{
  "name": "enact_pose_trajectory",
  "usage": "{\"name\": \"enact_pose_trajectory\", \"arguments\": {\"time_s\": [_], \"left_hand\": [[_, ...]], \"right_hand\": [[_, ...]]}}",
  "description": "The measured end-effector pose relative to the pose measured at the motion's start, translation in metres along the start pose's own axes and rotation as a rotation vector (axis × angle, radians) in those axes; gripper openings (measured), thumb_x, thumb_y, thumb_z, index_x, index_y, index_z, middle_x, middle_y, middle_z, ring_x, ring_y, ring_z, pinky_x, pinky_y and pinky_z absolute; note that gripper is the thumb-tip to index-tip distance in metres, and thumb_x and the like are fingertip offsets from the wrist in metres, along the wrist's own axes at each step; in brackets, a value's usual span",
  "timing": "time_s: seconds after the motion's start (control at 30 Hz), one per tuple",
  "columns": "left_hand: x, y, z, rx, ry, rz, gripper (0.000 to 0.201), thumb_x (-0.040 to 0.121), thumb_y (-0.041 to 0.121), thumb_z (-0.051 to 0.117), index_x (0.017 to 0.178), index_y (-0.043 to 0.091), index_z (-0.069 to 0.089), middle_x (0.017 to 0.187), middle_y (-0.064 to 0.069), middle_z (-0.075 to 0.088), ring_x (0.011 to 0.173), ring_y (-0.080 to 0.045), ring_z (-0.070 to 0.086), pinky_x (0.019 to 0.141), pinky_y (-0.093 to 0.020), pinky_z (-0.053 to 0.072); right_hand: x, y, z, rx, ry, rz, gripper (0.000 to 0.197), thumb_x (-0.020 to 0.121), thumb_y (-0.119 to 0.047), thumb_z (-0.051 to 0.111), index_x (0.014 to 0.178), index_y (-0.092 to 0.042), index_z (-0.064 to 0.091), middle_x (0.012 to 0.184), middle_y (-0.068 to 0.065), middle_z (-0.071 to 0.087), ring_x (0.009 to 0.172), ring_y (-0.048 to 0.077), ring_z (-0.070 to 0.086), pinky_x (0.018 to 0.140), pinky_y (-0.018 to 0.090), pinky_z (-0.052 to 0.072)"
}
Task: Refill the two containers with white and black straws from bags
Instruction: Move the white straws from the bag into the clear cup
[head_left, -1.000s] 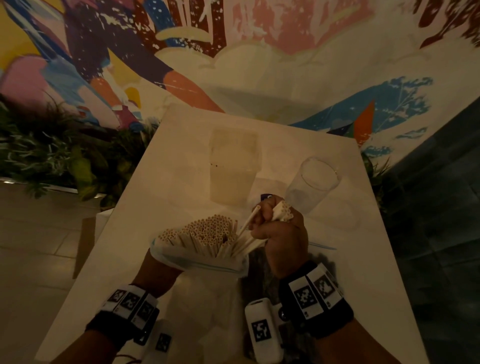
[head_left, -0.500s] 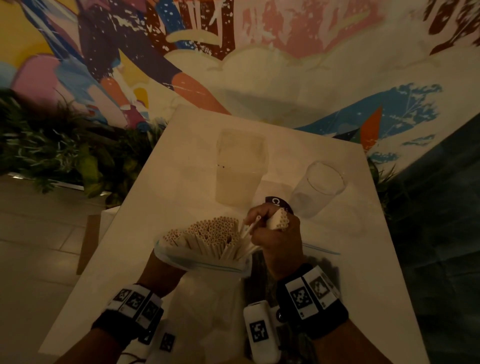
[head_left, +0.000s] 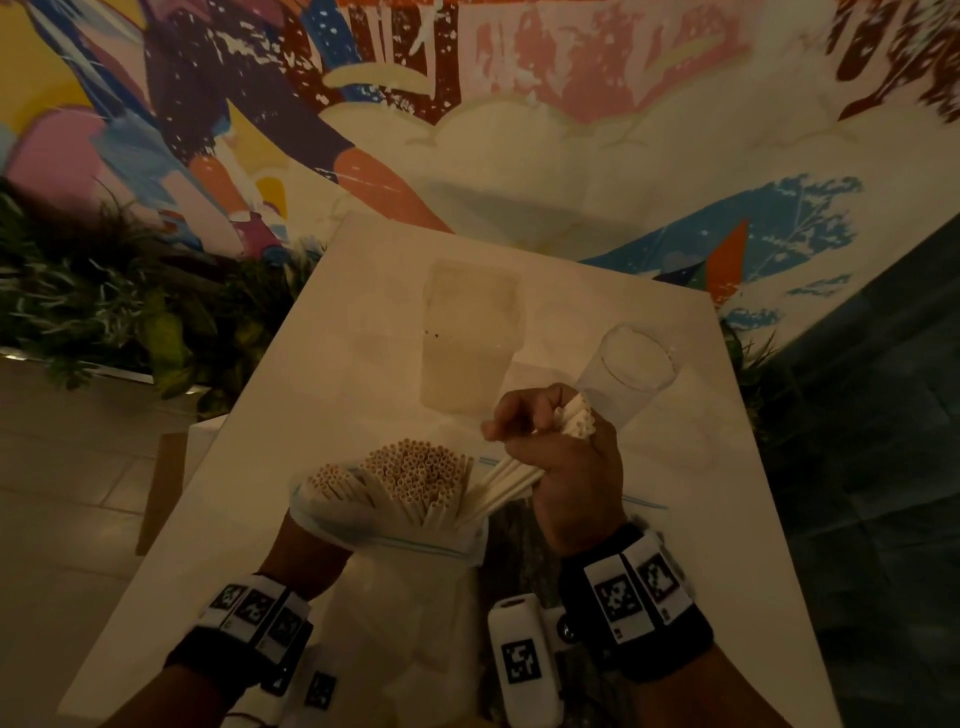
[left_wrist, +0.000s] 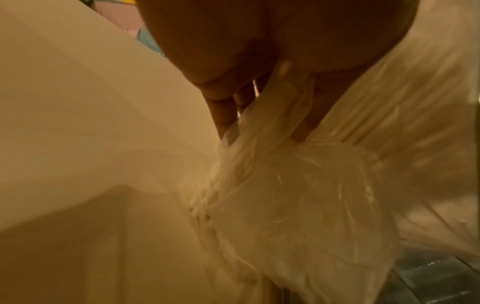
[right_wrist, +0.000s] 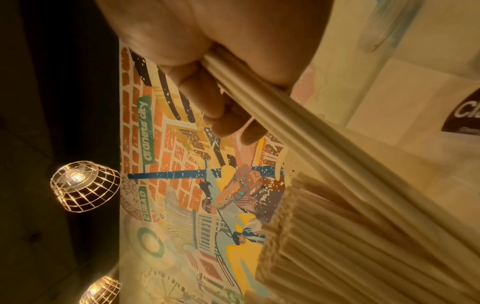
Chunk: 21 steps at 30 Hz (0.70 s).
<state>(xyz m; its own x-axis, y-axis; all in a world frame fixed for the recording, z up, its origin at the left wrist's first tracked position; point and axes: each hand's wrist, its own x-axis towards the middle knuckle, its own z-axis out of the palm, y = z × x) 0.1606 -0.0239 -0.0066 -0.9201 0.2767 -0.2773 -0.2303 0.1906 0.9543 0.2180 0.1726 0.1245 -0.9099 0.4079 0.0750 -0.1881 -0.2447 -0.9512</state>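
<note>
the right hand (head_left: 563, 470) is clenched around a small bunch of white straws (head_left: 574, 420), their open ends poking out above the thumb side and their lower ends still inside the mouth of the clear zip bag (head_left: 384, 535). the bag stands upright near the near edge of the white table (head_left: 322, 374), with the rest of the white straws (head_left: 421, 467) fanning out of its opening. the left hand (left_wrist: 259, 61) is wrapped around the bag lower down, fingers (left_wrist: 223, 115) pressing the crumpled plastic against the straws inside, which keeps it standing. further back, around the middle of the table, a square frosted container (head_left: 470, 338) stands, and a round clear glass (head_left: 631, 364) sits just to its right, closer to the right edge; both look empty. a dark bag (head_left: 511, 540) lies beneath the right wrist near the near edge, its contents hard to make out

the straws look light, stiff and smooth, likely paper, so they would slip past each other and crush if squeezed hard. a firm hold around the middle of the bunch should keep them together, while the thin, slippery bag needs steadying below its mouth
</note>
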Motion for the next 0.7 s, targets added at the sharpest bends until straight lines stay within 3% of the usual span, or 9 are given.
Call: {"name": "enact_pose_trajectory", "arguments": {"time_s": [0.07, 0.13, 0.2, 0.27, 0.4, 0.47, 0.53, 0.63, 0.7], "left_hand": [[0.007, 0.001, 0.003, -0.139, -0.085, -0.033, 0.039, 0.092, 0.007, 0.044, 0.067, 0.017, 0.072, 0.052, 0.011, 0.06, 0.058, 0.001, 0.056, 0.059, -0.004, 0.042], [0.008, 0.003, 0.006, -0.356, -0.292, 0.003, 0.033, 0.094, 0.003, 0.045, 0.083, 0.018, 0.072, 0.074, 0.015, 0.073, 0.078, 0.011, 0.062, 0.081, 0.001, 0.04], [0.007, 0.007, 0.008, -0.352, -0.295, 0.041, 0.04, 0.085, 0.047, 0.05, 0.071, 0.019, 0.076, 0.069, 0.002, 0.074, 0.073, 0.012, 0.062, 0.079, -0.003, 0.042], [0.01, -0.001, 0.007, -0.219, -0.159, 0.027, 0.034, 0.08, 0.026, 0.051, 0.05, 0.029, 0.066, 0.056, 0.005, 0.063, 0.056, 0.011, 0.057, 0.066, -0.017, 0.044], [0.013, -0.008, 0.004, 0.076, -0.081, 0.055, 0.049, 0.089, -0.004, 0.048, 0.053, 0.029, 0.055, 0.056, 0.009, 0.053, 0.06, 0.001, 0.049, 0.068, -0.018, 0.038], [0.021, -0.017, 0.001, -0.121, -0.038, 0.039, 0.057, 0.091, -0.01, 0.041, 0.059, 0.029, 0.066, 0.051, 0.018, 0.062, 0.055, 0.007, 0.057, 0.056, -0.008, 0.044], [0.025, -0.028, -0.003, -0.329, -0.082, 0.03, 0.062, 0.096, 0.0, 0.029, 0.056, 0.023, 0.07, 0.052, 0.011, 0.065, 0.05, -0.001, 0.06, 0.051, -0.015, 0.051], [0.024, -0.038, -0.006, -0.328, -0.023, -0.037, 0.049, 0.089, -0.014, 0.043, 0.075, 0.026, 0.066, 0.057, 0.027, 0.065, 0.057, 0.013, 0.059, 0.056, -0.002, 0.047], [0.023, -0.033, -0.003, -0.377, -0.033, -0.023, 0.062, 0.093, -0.014, 0.032, 0.064, 0.025, 0.07, 0.051, 0.019, 0.064, 0.052, 0.006, 0.06, 0.051, -0.007, 0.048]], "right_hand": [[0.001, -0.007, 0.001, 0.001, 0.002, -0.028, 0.04, 0.057, 0.012, 0.048, 0.052, -0.027, 0.048, 0.063, 0.001, 0.061, 0.062, 0.024, 0.056, 0.061, 0.031, 0.05], [0.003, -0.014, -0.001, -0.011, -0.006, -0.042, 0.04, 0.055, 0.013, 0.047, 0.051, -0.027, 0.046, 0.062, 0.002, 0.058, 0.061, 0.024, 0.053, 0.057, 0.03, 0.043], [0.004, -0.023, -0.004, 0.013, 0.005, -0.046, 0.039, 0.053, 0.013, 0.047, 0.051, -0.025, 0.045, 0.063, 0.005, 0.056, 0.061, 0.025, 0.052, 0.056, 0.029, 0.038], [0.007, -0.038, -0.01, 0.071, 0.021, -0.076, 0.04, 0.054, 0.015, 0.047, 0.053, -0.024, 0.044, 0.064, 0.007, 0.057, 0.062, 0.024, 0.051, 0.053, 0.027, 0.038], [0.023, -0.079, -0.032, 0.06, 0.098, -0.279, 0.043, 0.076, 0.017, 0.047, 0.065, -0.024, 0.047, 0.074, 0.007, 0.067, 0.066, 0.023, 0.059, 0.059, 0.029, 0.046], [0.037, -0.099, -0.051, -0.004, 0.195, -0.419, 0.038, 0.085, 0.016, 0.045, 0.074, -0.02, 0.044, 0.08, 0.008, 0.069, 0.069, 0.023, 0.063, 0.064, 0.032, 0.049], [0.055, -0.117, -0.074, 0.017, 0.271, -0.55, 0.032, 0.086, 0.013, 0.047, 0.077, -0.016, 0.038, 0.082, 0.011, 0.066, 0.07, 0.024, 0.06, 0.065, 0.033, 0.047], [0.073, -0.135, -0.098, 0.089, 0.4, -0.607, 0.028, 0.087, 0.006, 0.052, 0.073, -0.014, 0.039, 0.079, 0.008, 0.063, 0.067, 0.02, 0.055, 0.063, 0.03, 0.042], [0.08, -0.135, -0.104, 0.05, 0.457, -0.63, 0.032, 0.089, 0.008, 0.049, 0.07, -0.015, 0.04, 0.071, 0.0, 0.064, 0.06, 0.015, 0.052, 0.059, 0.027, 0.04]]}}
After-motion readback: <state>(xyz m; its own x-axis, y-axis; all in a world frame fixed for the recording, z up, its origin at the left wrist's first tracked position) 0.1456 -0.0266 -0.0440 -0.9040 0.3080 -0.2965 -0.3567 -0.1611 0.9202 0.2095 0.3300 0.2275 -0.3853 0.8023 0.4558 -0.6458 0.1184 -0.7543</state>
